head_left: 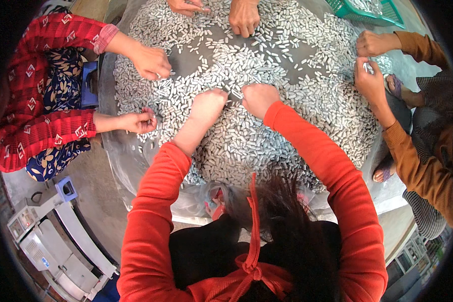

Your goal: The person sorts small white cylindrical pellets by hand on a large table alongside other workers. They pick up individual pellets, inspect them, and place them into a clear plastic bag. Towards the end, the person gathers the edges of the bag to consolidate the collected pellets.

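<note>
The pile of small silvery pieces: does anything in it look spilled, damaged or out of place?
Nothing clearly stands out. The silvery pieces lie loose in a broad heap, with grey surface showing in patches beyond the wearer's left hand. Single pieces are too small to judge for damage.

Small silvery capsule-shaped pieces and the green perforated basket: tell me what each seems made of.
Small silvery capsule-shaped pieces: possibly metal or coated plastic; their dull, pale sheen leaves it open.
Green perforated basket: probably moulded plastic, slightly glossy, judging by its even colour and regular openings.
</note>
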`<state>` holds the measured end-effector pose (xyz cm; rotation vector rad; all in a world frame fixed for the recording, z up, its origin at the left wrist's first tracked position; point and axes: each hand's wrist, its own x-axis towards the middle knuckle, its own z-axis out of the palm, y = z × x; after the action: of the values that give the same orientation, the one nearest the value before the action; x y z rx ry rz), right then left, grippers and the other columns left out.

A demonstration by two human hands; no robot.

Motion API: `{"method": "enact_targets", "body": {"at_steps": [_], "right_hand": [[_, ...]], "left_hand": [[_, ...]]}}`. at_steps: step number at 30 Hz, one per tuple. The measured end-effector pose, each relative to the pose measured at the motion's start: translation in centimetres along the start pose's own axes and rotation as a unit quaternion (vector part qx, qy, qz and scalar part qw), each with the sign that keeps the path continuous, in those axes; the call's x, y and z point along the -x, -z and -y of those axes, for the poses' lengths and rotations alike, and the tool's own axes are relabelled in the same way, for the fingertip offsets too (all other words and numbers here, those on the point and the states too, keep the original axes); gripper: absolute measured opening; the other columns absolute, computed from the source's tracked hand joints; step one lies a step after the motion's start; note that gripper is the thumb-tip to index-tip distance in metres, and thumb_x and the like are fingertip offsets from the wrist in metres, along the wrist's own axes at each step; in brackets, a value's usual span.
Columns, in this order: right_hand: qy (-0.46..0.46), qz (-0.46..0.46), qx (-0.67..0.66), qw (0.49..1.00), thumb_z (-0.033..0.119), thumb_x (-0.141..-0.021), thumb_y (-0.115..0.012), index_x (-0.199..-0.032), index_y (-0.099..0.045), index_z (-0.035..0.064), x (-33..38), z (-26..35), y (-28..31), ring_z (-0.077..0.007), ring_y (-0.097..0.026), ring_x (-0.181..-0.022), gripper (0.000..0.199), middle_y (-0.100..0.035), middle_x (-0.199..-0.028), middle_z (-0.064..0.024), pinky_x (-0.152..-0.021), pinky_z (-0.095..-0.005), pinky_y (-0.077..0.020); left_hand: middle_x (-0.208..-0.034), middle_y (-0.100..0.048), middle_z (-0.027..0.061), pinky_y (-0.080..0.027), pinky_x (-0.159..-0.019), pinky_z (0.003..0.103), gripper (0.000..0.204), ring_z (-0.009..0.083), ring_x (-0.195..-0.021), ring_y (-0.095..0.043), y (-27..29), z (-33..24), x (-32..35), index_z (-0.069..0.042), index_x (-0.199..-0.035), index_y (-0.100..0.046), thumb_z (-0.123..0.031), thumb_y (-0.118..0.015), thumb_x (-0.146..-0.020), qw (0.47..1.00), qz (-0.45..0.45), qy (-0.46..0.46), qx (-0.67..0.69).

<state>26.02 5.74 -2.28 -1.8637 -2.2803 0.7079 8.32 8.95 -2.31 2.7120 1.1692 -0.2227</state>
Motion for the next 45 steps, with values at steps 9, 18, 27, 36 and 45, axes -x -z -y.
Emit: {"method": "enact_targets", "body": {"at_steps": [9,18,27,36,45], "right_hand": [[-0.065,-0.065,0.008,0.996,0.014,-0.073,-0.055,-0.078,-0.057,0.0058,-0.7,-1.9,1.3,-0.0311,-0.062,-0.068,0.010,-0.062,-0.070,-0.0142,-0.061,-0.0423,-0.0491],[0.044,-0.044,0.031,0.998,0.011,-0.077,-0.050,-0.077,-0.059,0.0072,0.2,-0.3,0.3,-0.0286,-0.064,-0.069,0.010,-0.063,-0.070,-0.0132,-0.057,-0.0396,-0.0502],[0.040,-0.061,0.047,0.996,0.010,-0.077,-0.050,-0.078,-0.059,0.0088,-0.6,-0.8,-0.6,-0.0277,-0.064,-0.066,0.009,-0.063,-0.069,-0.0115,-0.056,-0.0391,-0.0502],[0.008,-0.024,-0.268,0.963,0.030,-0.071,-0.064,-0.073,-0.061,0.0040,0.0,-2.2,0.4,-0.0269,-0.057,-0.057,0.026,-0.059,-0.063,-0.0143,-0.058,-0.0375,-0.0458],[-0.108,0.001,-0.403,0.909,0.025,-0.066,-0.067,-0.071,-0.063,0.0029,0.4,-3.9,1.8,-0.0137,-0.052,-0.056,0.023,-0.059,-0.061,-0.0077,-0.058,-0.0284,-0.0433]], "left_hand": [[-0.082,-0.059,0.0150,-0.046,-0.069,0.038,0.017,0.0316,-0.076,-0.058,-0.9,1.9,0.3,0.000,-0.086,-0.053,-0.016,-0.057,-0.081,0.958,-0.014,0.040,0.285],[-0.092,-0.057,0.0159,-0.046,-0.070,0.041,0.020,0.0362,-0.083,-0.056,-1.1,0.8,-1.4,-0.005,-0.099,-0.052,-0.012,-0.054,-0.082,0.942,-0.087,-0.081,0.314],[-0.083,-0.051,0.0102,-0.050,-0.066,0.038,0.026,0.0295,-0.075,-0.058,-1.4,0.5,-0.1,-0.012,-0.094,-0.057,-0.004,-0.058,-0.070,0.984,-0.065,-0.090,0.140],[-0.080,-0.054,0.0010,-0.030,-0.050,0.019,0.010,0.0048,-0.055,-0.036,1.3,1.7,0.8,-0.012,-0.094,-0.049,-0.013,-0.056,-0.087,0.535,0.002,0.193,0.823],[-0.090,-0.062,0.0031,-0.045,-0.072,0.026,0.013,0.0140,-0.079,-0.058,-0.9,-0.3,-0.8,-0.009,-0.094,-0.060,-0.013,-0.059,-0.081,0.848,-0.021,0.032,0.528]]}}
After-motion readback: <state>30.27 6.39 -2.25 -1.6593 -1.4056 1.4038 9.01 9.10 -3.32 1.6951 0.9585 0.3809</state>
